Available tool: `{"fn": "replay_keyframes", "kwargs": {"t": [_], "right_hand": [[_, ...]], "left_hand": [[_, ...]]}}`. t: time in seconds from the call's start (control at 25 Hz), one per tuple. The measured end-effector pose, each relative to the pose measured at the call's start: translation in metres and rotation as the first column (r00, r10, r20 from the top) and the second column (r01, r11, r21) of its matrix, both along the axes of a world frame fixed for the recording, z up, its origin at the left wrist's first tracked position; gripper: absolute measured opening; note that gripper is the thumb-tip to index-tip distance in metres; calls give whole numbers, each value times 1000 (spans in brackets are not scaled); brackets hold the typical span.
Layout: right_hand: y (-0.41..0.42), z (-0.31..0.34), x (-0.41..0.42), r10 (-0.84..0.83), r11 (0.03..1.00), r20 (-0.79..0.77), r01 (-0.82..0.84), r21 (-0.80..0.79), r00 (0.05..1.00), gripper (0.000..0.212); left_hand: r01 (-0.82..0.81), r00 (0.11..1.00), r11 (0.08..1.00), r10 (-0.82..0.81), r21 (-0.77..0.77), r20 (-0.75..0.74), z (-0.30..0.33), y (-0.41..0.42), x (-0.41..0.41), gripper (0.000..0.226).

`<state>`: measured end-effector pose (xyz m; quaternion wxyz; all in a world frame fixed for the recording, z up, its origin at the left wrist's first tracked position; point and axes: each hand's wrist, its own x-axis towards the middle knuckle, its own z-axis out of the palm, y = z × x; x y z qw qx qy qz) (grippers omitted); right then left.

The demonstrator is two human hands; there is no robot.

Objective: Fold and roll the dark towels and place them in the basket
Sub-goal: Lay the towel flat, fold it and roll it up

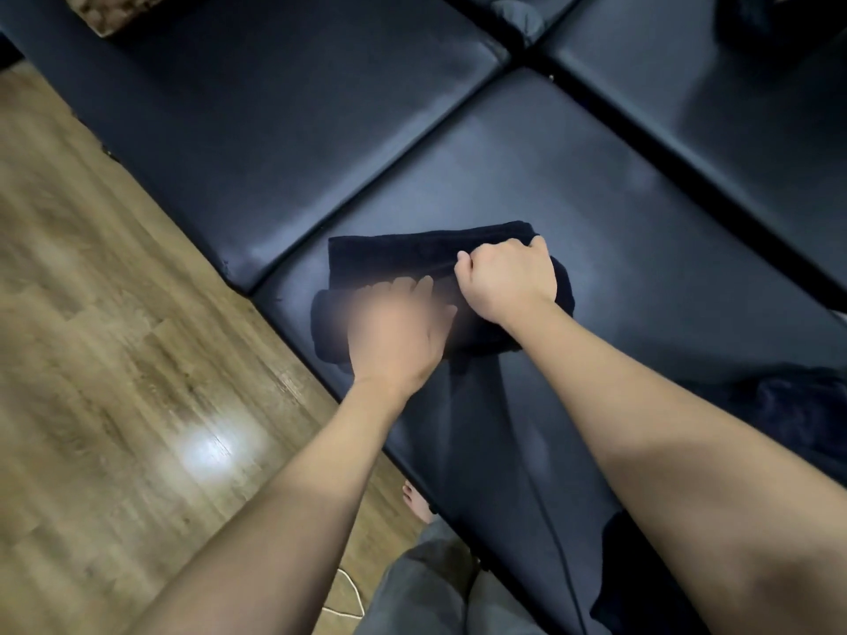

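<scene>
A dark navy towel (389, 254) lies partly rolled on the dark cushioned seat (618, 231). Its flat part stretches away from me and the roll sits under my hands. My right hand (506, 279) grips the right end of the roll with curled fingers. My left hand (396, 330) is motion-blurred and lies on the left part of the roll, fingers fairly straight and pointing forward. The basket is not clearly in view.
More dark cloth (797, 414) is heaped at the right edge of the seat. A wooden floor (114, 336) runs along the left. Other dark cushions (275, 107) lie beyond. A woven brown thing (98, 11) shows at the top left. A thin cable (550, 533) crosses the seat near me.
</scene>
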<state>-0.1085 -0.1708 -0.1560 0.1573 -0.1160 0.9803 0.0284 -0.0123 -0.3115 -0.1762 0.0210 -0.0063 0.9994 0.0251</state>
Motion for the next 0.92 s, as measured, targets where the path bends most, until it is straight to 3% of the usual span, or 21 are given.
{"fn": "replay_keyframes", "kwargs": {"t": [0.16,0.24,0.52,0.6,0.8,0.92], "right_hand": [[19,-18,51,-95,986,-394,31,-166,914,40],[27,-27,67,-104,982,-476,14,-189,873,37],[19,-21,30,-88,992,-402,43,-118,912,43],[14,-15,17,-76,996,-337,55,-73,938,47],[11,-9,0,-53,999,-229,50,-20,972,50],[8,-6,-10,-62,998,-168,65,9,984,52]], "left_hand": [[51,999,998,-51,-38,-10,2,-7,-32,55],[104,991,993,-100,-49,85,8,-9,-51,55],[74,956,996,-84,48,282,15,-14,-91,57],[61,966,997,-71,48,250,13,-14,-87,55],[46,999,999,-46,24,13,11,-13,-64,45],[-2,1000,1000,2,2,-11,2,-2,-46,47]]}}
